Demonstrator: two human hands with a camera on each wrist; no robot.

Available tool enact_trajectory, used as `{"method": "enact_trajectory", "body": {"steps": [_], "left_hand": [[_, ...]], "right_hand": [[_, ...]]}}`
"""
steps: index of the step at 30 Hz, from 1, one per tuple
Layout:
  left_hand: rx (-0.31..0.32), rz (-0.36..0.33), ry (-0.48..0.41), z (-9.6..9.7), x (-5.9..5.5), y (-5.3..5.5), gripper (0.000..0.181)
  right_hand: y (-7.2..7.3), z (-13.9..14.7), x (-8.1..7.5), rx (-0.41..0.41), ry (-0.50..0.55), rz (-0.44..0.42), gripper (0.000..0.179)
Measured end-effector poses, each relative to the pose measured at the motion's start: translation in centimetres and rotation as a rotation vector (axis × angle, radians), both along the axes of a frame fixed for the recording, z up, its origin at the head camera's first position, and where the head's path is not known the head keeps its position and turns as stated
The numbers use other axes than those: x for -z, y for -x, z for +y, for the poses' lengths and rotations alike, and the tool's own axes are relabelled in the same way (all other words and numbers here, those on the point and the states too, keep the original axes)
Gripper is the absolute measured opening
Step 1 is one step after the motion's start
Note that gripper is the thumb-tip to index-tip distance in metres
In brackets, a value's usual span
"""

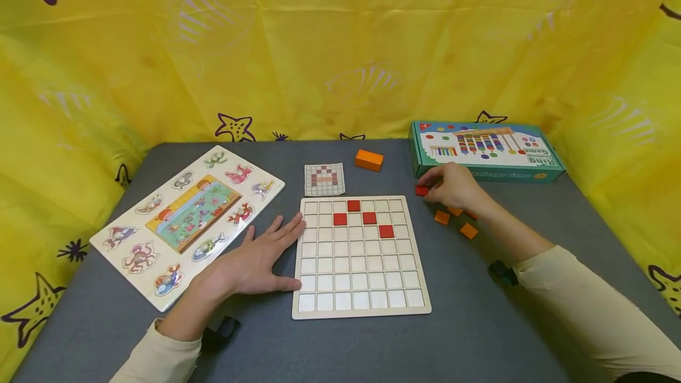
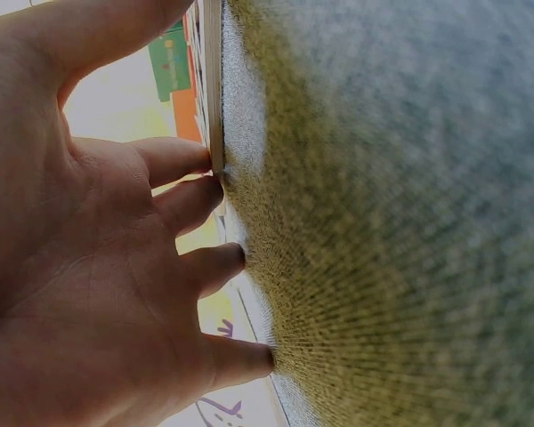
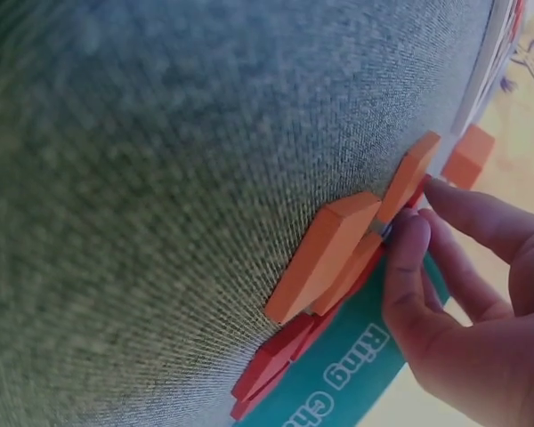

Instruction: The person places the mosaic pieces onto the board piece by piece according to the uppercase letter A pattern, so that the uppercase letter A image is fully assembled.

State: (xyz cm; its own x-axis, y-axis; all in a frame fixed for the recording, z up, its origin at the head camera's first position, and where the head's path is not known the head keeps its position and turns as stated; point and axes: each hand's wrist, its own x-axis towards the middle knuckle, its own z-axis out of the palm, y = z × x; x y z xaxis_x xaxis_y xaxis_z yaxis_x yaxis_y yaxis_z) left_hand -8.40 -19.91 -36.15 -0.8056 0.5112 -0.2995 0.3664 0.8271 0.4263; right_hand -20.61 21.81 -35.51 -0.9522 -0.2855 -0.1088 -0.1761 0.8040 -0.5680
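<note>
A square wooden grid board (image 1: 362,307) lies flat on the table, with several red tiles (image 1: 386,231) in its upper cells. My left hand (image 1: 260,259) rests at the board's left side, fingers spread and straight, with thumb and fingertips at its edge. In the left wrist view, the fingers (image 2: 215,269) reach down to the grey surface. To the right of the board, my right hand (image 1: 451,187) pinches a red tile (image 1: 422,191) low over the table. Loose orange tiles (image 1: 469,230) lie beside that hand; the right wrist view also shows red tiles (image 3: 271,356) among them.
A picture card with a grid pattern (image 1: 324,179) lies beyond the board, beside an orange block (image 1: 369,160). The teal game box (image 1: 486,152) stands behind my right hand. On the left lies a sea-animal puzzle board (image 1: 213,161). A yellow patterned cloth (image 1: 340,46) encloses the table.
</note>
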Motion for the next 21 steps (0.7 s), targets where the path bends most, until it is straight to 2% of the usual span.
{"method": "enact_trajectory", "body": {"steps": [21], "left_hand": [[-0.005,-0.002,0.002,0.1,-0.06,-0.11,0.108]], "right_hand": [[-0.45,-0.74,0.25,0.015,-0.005,0.02,0.025]]}}
